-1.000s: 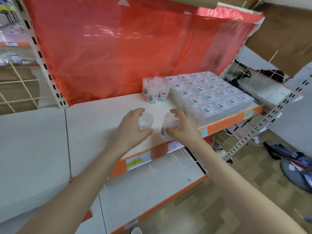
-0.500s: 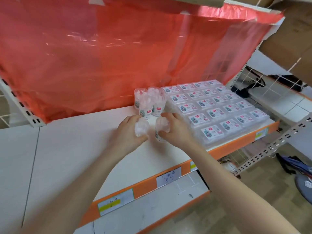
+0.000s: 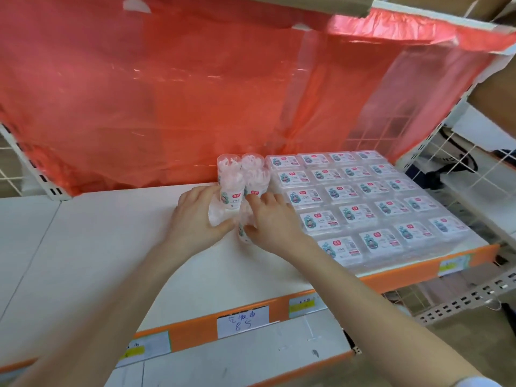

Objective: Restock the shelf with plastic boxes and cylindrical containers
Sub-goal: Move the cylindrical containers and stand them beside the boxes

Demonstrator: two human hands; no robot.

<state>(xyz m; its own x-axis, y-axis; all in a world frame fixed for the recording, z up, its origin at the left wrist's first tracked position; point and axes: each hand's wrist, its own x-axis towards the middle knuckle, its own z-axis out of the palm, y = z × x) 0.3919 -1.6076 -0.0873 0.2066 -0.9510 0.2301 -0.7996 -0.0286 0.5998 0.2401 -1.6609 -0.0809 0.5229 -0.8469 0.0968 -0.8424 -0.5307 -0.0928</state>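
Left hand (image 3: pixel 195 216) and right hand (image 3: pixel 270 222), mid-frame, are each gripping one clear container, left container (image 3: pixel 216 217) and right container (image 3: pixel 243 229) standing roughly upright on the shelf (image 3: pixel 111 247), just below the standing cluster (image 3: pixel 243 174), which is touching the boxes (image 3: pixel 363 202) at right; both hands are sitting equally near it.

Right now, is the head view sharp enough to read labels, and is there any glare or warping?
Head view: soft overall, so labels on the boxes show as colour patches, not readable text; the containers in the left hand and right hand blur pale; glare streaks cross the red sheet; the wide lens splays the uprights; light is even, shadows faint.
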